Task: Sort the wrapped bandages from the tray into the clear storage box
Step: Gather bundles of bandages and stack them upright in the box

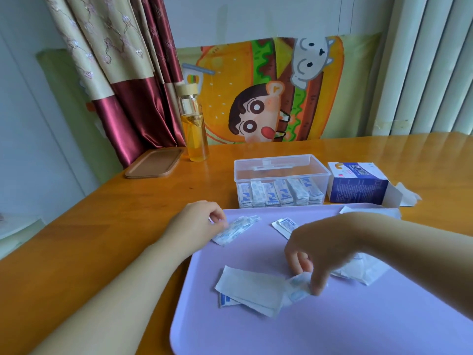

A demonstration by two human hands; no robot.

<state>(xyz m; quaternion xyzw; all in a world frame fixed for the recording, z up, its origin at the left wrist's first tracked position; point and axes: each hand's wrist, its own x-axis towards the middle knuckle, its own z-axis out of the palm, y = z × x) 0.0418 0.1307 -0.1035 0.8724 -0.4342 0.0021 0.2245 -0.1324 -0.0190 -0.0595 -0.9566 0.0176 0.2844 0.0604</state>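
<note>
The wrapped bandages are small white paper sachets with blue print. A few flat sachets (252, 288) lie overlapping on the near middle of the lilac tray (332, 329); one small sachet (285, 225) sits nearer its far edge; a crumpled pile (363, 271) lies under the right forearm. The right grip (322, 252) hangs over the tray, fingertips pinching one blurred bandage (298, 288) just beside the flat sachets; the left grip (197, 221), at the tray's far left corner, curls its fingers round a thin bundle (230, 230) of sachets resting on the tray. Just beyond the tray stands the clear storage box (281, 172), with stored sachets (279, 193) packed on end along its front wall; an opened blue-and-white carton (355, 183) lies to its right. Farther left on the wooden tabletop (128, 213) are a glass bottle (193, 124) of amber liquid and a brown lid (153, 163).
</note>
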